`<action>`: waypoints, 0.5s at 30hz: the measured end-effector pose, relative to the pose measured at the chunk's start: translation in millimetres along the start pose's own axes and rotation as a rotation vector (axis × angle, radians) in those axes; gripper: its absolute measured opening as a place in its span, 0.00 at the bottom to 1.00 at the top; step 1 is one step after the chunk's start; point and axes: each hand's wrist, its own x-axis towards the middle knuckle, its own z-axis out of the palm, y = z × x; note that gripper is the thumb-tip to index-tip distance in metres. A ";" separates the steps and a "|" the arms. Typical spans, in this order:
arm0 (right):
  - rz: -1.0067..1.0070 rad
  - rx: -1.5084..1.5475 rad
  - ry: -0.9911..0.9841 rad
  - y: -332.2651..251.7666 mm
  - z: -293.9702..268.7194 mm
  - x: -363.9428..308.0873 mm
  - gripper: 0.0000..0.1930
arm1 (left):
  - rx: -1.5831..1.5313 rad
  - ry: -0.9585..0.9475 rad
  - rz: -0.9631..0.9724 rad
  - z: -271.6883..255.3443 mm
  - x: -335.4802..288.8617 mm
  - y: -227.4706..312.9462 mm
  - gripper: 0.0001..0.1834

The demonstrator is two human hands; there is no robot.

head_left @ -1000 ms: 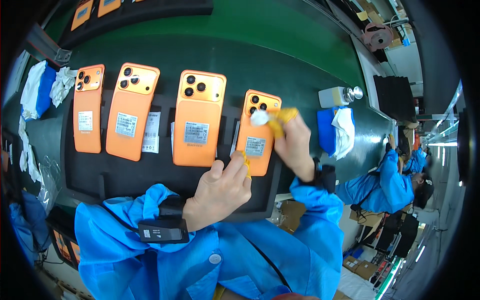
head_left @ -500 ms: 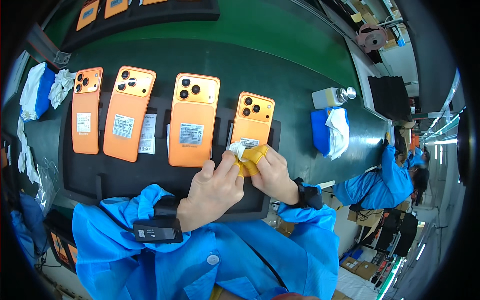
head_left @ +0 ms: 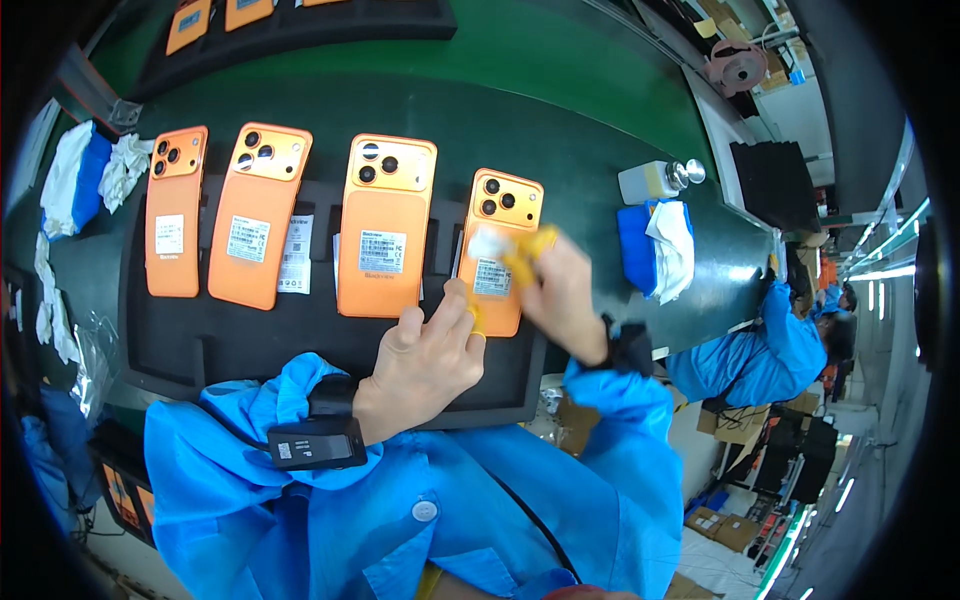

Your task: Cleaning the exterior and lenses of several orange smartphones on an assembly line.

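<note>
Four orange phones lie in a row, back up, over a black foam tray [head_left: 165,345]. My left hand [head_left: 425,355], fingers curled, grips the lower left edge of the rightmost phone [head_left: 518,210]. Yellow finger cots cover some fingertips on both hands. Above that phone's back, my right hand [head_left: 568,300] pinches a white wipe [head_left: 487,243], just below the camera block; both are smeared by motion. A white label [head_left: 492,278] shows beside the fingers. To the left lie the other phones: one near my left hand [head_left: 385,215], another [head_left: 258,200], and the leftmost [head_left: 178,205].
Right of the tray stand a blue box of white wipes [head_left: 636,250] and a pump bottle [head_left: 645,183]. Another blue wipe box [head_left: 92,180] and crumpled wipes [head_left: 124,172] lie at the left. A second phone tray [head_left: 400,22] sits at the back. A co-worker [head_left: 745,365] sits at the right.
My right hand has moved up and right with the wipe, away from my left hand, onto the phone's upper back. The phone's label and lower end are now uncovered. My left hand stays near the lower edge.
</note>
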 end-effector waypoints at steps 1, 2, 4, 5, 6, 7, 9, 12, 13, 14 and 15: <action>-0.010 0.029 -0.070 -9.5 -1.6 -15.8 0.13 | -0.004 0.004 -0.015 2.9 0.0 1.9 0.04; -0.058 0.100 -0.110 -20.8 -4.2 -26.5 0.14 | 0.045 0.052 0.002 4.5 -0.7 4.0 0.04; -0.136 0.185 -0.187 -37.4 -7.2 -31.5 0.15 | 0.090 0.096 0.021 5.6 -4.1 5.2 0.05; -0.134 0.188 -0.187 -35.0 -6.2 -29.6 0.15 | 0.101 0.099 0.038 4.5 -5.1 4.0 0.06; -0.178 0.142 -0.187 -24.7 -6.1 -21.9 0.15 | 0.109 0.108 0.062 4.4 -4.2 2.8 0.07; -0.222 0.097 -0.184 -14.6 -4.8 -11.2 0.15 | 0.106 0.110 0.072 3.9 -4.2 2.4 0.07; -0.155 0.010 -0.034 8.2 3.5 17.8 0.15 | 0.042 0.012 0.033 2.8 -3.4 3.7 0.06; -0.122 0.052 0.084 17.2 7.5 59.3 0.14 | 0.078 0.052 0.049 6.4 -0.8 4.1 0.06; -0.150 0.038 0.085 18.6 8.7 67.1 0.14 | 0.089 0.051 0.050 7.0 -0.6 4.3 0.06; -0.151 0.041 0.091 18.9 8.1 71.5 0.14 | 0.057 0.049 0.055 8.1 -1.0 5.0 0.06; -0.172 -0.027 0.095 19.5 6.5 74.7 0.14 | 0.024 0.046 0.060 8.1 -1.1 4.9 0.05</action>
